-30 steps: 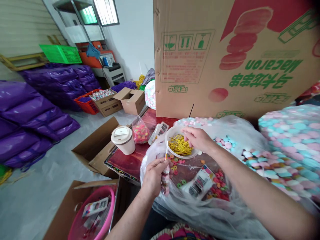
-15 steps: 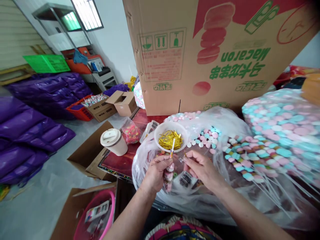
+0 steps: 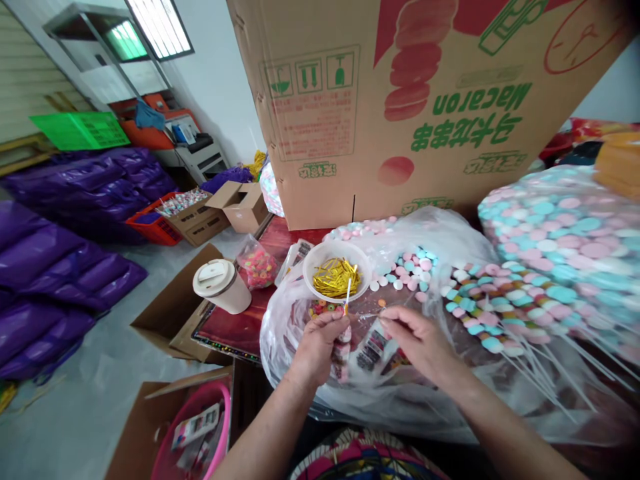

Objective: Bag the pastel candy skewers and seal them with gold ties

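Note:
My left hand [image 3: 320,343] is closed around a bagged candy skewer [image 3: 343,340] whose white stick points up past my fingers. My right hand [image 3: 417,340] pinches a thin gold twist tie [image 3: 369,315] that reaches toward the top of the skewer bag. Just behind both hands stands a white bowl [image 3: 323,254] full of gold twist ties. Under my hands lies a clear plastic sheet [image 3: 300,313] with loose ring candies and printed label cards [image 3: 376,343].
A lidded paper cup [image 3: 221,285] and a small bag of candy [image 3: 256,263] stand on the red table at left. A big cardboard box [image 3: 425,107] rises behind. Pastel candy skewers [image 3: 505,300] pile at right. A pink basket [image 3: 200,427] in a carton sits lower left.
My right hand left the bowl with a gold tie and came down beside the left hand at the skewer. The view shifted left and down slightly.

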Available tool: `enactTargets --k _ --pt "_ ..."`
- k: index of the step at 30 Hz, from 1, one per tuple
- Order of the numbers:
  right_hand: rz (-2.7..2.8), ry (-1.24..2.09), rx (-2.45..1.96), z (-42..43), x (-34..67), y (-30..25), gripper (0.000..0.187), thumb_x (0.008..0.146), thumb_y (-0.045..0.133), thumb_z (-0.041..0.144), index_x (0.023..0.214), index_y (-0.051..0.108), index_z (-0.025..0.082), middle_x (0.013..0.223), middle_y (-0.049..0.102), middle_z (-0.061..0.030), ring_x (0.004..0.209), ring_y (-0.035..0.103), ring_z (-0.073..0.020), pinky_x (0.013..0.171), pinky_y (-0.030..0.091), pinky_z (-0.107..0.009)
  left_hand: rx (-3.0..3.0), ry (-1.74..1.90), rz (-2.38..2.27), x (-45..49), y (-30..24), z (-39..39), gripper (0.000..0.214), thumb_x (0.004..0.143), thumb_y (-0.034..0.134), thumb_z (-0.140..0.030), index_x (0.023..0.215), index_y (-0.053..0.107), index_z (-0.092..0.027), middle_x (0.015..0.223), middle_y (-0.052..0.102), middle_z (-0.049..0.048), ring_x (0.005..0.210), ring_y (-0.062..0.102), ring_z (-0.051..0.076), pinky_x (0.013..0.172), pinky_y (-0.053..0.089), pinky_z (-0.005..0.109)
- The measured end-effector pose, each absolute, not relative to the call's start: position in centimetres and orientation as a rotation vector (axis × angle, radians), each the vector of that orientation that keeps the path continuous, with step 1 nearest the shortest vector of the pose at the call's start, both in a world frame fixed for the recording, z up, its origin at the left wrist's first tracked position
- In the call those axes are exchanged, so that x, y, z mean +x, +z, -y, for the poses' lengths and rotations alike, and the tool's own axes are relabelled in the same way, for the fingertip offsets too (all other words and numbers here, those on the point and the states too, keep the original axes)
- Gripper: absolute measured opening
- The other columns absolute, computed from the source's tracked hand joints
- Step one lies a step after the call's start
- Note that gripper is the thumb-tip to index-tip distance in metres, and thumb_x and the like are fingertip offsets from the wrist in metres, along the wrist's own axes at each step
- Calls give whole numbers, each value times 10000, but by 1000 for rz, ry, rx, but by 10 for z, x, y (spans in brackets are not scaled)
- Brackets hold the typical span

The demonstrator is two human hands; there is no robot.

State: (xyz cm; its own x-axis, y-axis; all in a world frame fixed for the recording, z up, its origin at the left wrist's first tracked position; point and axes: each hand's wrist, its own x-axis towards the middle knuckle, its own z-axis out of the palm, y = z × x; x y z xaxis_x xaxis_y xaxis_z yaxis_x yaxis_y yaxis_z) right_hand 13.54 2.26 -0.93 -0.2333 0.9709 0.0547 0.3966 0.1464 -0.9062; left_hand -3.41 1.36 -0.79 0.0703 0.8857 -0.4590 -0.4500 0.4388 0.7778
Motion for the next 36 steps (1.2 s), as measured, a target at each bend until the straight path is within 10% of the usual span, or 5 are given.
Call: enactTargets --k 8,18,27,32,36 --pt "1858 1100 -1107 -18 109 -1 389 892 384 277 1202 605 196 863 675 -59 843 631 -179 787 503 -304 878 996 -1100 -27 -16 -10 140 708 549 -231 594 546 -150 523 447 -41 478 355 58 462 266 188" --pt "2092 1052 -1163 -28 119 -2 611 852 379 163 1458 307 171 578 469 47 540 442 -123 556 401 -238 1238 854 -1167 -40 -12 -3 189 757 455 -240 604 533 -162 625 491 -14 597 436 107 581 354 217" --pt "1735 801 -1299 -11 100 -34 512 848 421 229 1348 412 122 583 551 20 508 508 -142 526 418 -253 808 1145 -1150 -23 -26 0 323 771 578 -384 551 487 -166 518 443 -50 465 375 67 474 315 194" --pt "1936 1149 -1169 -19 122 -15 199 865 487 278 776 632 176 524 536 29 470 473 -99 455 346 -205 623 954 -1008 -30 -22 -1 347 652 730 -431 571 568 -135 491 538 -24 382 421 58 389 304 181" --pt "2154 1146 -848 -28 139 4 206 880 518 269 739 644 187 682 644 2 621 573 -113 575 424 -217 447 756 -781 -36 -19 -3 389 480 865 -339 710 654 -107 568 630 27 485 581 122 483 450 222"
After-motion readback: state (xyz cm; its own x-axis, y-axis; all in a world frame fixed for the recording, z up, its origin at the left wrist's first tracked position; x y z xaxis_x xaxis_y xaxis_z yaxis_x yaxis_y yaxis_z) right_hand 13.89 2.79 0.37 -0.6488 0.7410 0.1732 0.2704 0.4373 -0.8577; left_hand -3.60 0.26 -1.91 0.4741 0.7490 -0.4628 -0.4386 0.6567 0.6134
